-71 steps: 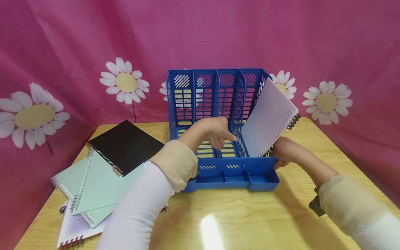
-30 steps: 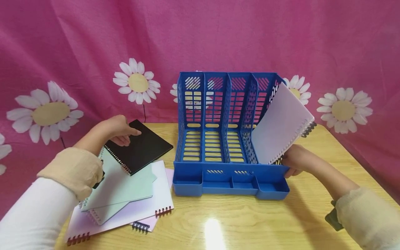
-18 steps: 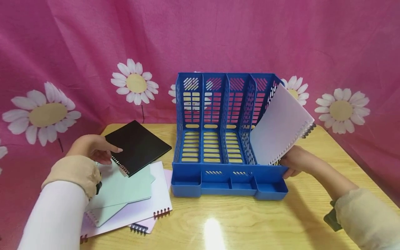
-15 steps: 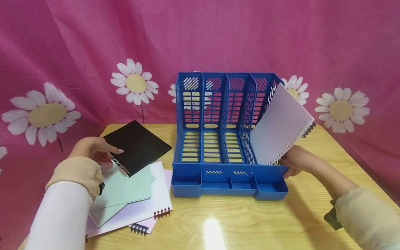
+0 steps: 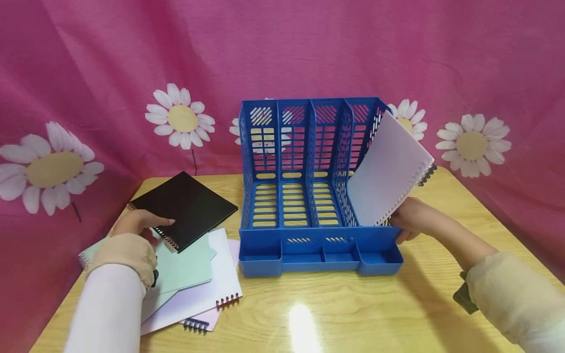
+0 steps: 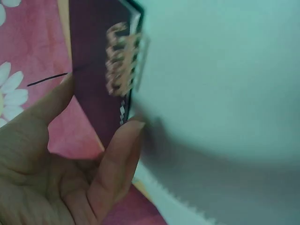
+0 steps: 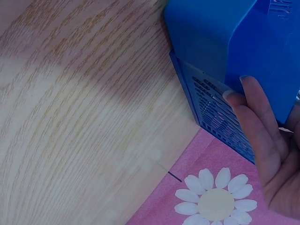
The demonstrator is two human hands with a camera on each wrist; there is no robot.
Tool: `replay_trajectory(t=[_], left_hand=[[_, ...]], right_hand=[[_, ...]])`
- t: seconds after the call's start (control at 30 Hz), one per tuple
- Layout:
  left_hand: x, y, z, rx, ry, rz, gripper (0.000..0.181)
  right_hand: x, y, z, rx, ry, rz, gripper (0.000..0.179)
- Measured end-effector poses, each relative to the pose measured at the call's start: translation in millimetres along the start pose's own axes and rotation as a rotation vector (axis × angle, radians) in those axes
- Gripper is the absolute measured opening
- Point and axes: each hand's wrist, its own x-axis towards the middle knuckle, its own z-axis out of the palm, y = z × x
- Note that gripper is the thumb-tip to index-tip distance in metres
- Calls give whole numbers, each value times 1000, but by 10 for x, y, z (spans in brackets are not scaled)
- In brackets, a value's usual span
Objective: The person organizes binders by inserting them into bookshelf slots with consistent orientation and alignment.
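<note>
A black spiral notebook [image 5: 187, 206] lies on top of a fanned pile at the left of the table. My left hand [image 5: 138, 224] pinches its spiral-bound edge, thumb over the black cover; in the left wrist view a fingertip meets the notebook's edge beside the coil. Beneath lie pale green notebooks [image 5: 190, 267]. At the centre stands a blue desk file organizer [image 5: 304, 235]. A pale lilac spiral notebook [image 5: 384, 171] leans tilted in its rightmost compartment. My right hand [image 5: 412, 218] grips the organizer's front right corner, fingers on the outside in the right wrist view; its thumb is hidden.
A white notebook [image 5: 227, 274] with red coils and a pink one [image 5: 214, 318] with a dark coil show at the pile's lower edge. Small trays [image 5: 340, 255] run along the organizer's front. Behind the wooden table [image 5: 353, 314] hangs a pink daisy-print cloth [image 5: 309, 49].
My left hand has come from over the organizer to the pile, then settled onto the black notebook's spiral edge. My right hand keeps its hold on the organizer's corner. The view has shifted slightly.
</note>
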Motion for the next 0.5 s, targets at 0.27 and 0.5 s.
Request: replay_trajectory(t=[0.27, 0.5], left_hand=[[-102, 46, 131, 21, 149, -116, 76], [-66, 131, 196, 196, 194, -129, 86]], right_hand=[[-6, 0, -12, 94, -28, -1, 30], [-1, -4, -14, 127, -45, 7, 30]])
